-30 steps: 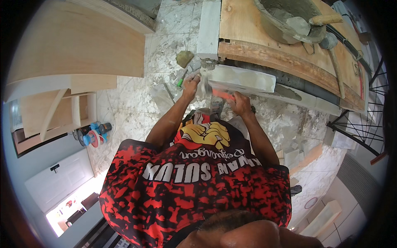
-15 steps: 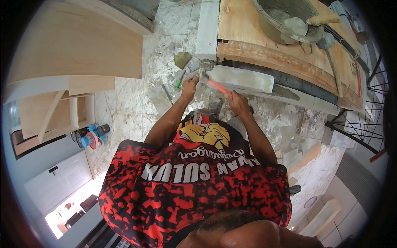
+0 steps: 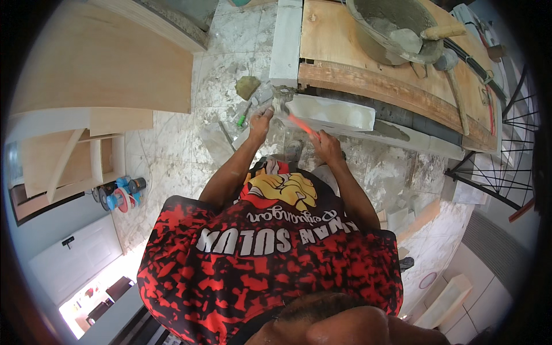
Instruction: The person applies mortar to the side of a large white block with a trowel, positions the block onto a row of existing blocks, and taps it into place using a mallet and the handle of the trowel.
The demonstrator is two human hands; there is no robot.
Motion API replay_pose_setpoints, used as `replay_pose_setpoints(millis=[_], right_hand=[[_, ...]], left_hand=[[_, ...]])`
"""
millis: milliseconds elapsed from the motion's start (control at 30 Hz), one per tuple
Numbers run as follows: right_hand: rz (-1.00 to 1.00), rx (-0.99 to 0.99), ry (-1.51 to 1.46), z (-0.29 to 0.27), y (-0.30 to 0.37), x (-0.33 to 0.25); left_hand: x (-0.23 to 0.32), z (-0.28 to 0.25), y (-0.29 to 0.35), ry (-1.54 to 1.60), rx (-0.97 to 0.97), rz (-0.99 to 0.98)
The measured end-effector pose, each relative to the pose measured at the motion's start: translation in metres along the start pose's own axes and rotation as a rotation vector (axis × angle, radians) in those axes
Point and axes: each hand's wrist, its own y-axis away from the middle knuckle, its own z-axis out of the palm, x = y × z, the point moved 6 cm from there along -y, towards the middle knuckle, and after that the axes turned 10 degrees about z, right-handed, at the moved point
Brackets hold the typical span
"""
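My right hand is wrapped round the end of a long orange-handled tool. Its grey, mortar-coloured head is at the wet mortar by the corner of the blocks; its exact shape does not show. My left hand is closed close beside that head, and what its fingers pinch is too small to make out. A white block lies to the right, under the edge of the wooden board. Another pale block runs away from me beyond the mortar.
A mortar tub with a wooden-handled tool stands on the board, beside a mallet. A green-handled tool and a yellowish sponge-like lump lie on the stained tile floor. Wooden cabinetry stands at the left.
The whole view has shifted slightly, with the surroundings a little further left and up. Both hands stay at the mortar corner, and the orange-handled tool is still in my right hand.
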Motion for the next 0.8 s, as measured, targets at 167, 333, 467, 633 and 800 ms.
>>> replay_pose_setpoints(millis=[167,333,467,633,800], right_hand=[[0.130,-0.089,0.032,-0.007,0.005,0.008],[0.080,-0.021,-0.156,-0.024,0.050,0.022],[0.379,0.012,-0.225,-0.043,0.112,0.054],[0.740,0.164,-0.205,-0.052,0.202,0.112],[0.999,0.216,-0.242,-0.046,0.233,0.145]], left_hand=[[0.000,0.005,0.001,0.032,0.042,-0.049],[-0.010,-0.006,-0.004,-0.083,0.109,-0.008],[-0.016,-0.018,0.008,0.165,0.221,-0.078],[-0.064,-0.053,0.022,0.327,0.409,-0.275],[-0.118,-0.066,0.022,0.276,0.379,-0.403]])
